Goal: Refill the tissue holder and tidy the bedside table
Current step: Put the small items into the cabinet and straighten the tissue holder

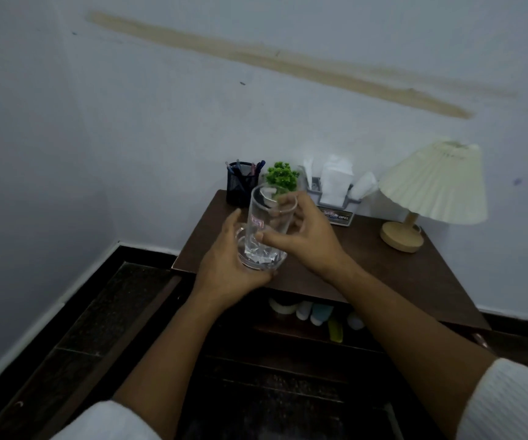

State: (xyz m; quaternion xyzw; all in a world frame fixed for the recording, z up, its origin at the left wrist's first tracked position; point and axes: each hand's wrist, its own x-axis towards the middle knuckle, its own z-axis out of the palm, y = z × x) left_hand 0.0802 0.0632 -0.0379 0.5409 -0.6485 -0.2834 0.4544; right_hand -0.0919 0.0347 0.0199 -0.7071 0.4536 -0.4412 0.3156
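A clear glass (267,230) is held in the air over the front left part of the bedside table (383,274), tilted a little. Its thick base is cupped by the curled fingers of the left hand (224,271), while its upper wall, just under the rim, is gripped by the right hand (307,236). Whether anything is in the glass cannot be told; only the faceted bottom is seen through the wall.

At the back of the table, against the wall, a black mesh pen holder (240,188) is filled with several pens (250,168) standing upright. Just beside it a small green plant (281,176) is partly hidden by the glass. Next to that stands the grey tissue holder (335,206), packed with white tissues (335,179) that stick up above its rim. A lamp (437,182) with a pleated cream shade is set at the right end. On the shelf below the tabletop, a few tubes and bottles (316,312) are laid side by side.
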